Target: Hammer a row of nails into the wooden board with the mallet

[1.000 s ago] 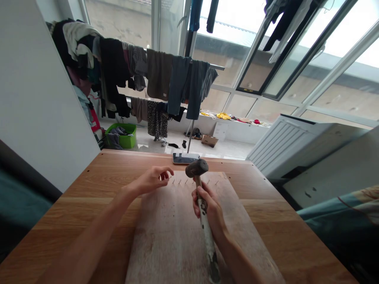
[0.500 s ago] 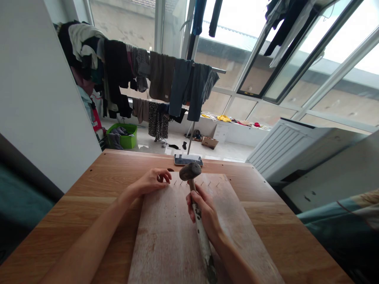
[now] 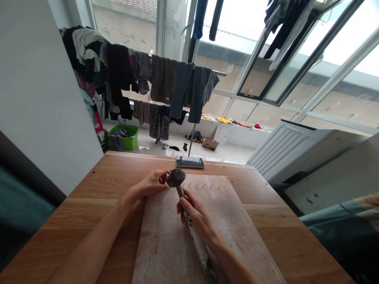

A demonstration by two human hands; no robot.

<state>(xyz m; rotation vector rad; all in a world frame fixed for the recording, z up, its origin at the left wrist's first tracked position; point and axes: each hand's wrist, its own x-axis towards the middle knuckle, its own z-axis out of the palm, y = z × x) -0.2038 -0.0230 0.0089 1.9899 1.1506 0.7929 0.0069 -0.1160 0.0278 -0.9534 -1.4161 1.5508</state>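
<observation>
My right hand is wrapped around the upper handle of a hammer, whose dark rounded head is raised above the far left part of a worn wooden board. The paint-spotted handle slants down toward me. At the board's far left corner, my left hand has its thumb and fingers curled together in a pinch; whatever lies between the fingertips is too small or hidden to make out. To the right of the hammer head, several thin nails stand in a row along the board's far edge.
The board lies on a wood-grain table. A phone rests near the table's far edge. Beyond it stand a rack of hanging clothes and a green basin. A white cabinet-like object is at the right.
The hammer and my right hand have moved left, bringing the hammer head close to my left fingers. My left hand stays at the board's corner. The whole view has shifted slightly.
</observation>
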